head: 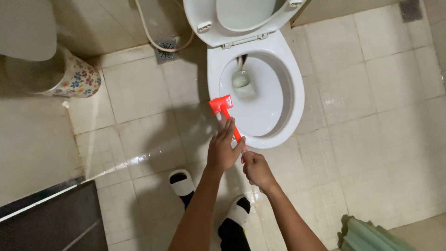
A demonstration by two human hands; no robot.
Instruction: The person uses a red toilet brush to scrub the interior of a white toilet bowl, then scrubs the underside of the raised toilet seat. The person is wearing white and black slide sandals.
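A tiled floor (381,107) fills the frame. A white toilet (297,93) sits at top centre, its seat and lid raised and cut off by the top edge. Both forearms rise from the bottom edge. The left hand (224,149) lies with fingers stretched along the handle of an orange brush (222,106) at the bowl's near rim; the right hand (256,168) is closed around the handle's lower end, which it hides. A flowered bin (76,76) stands at upper left, partly covered. Two slippers (182,182) show below the arms
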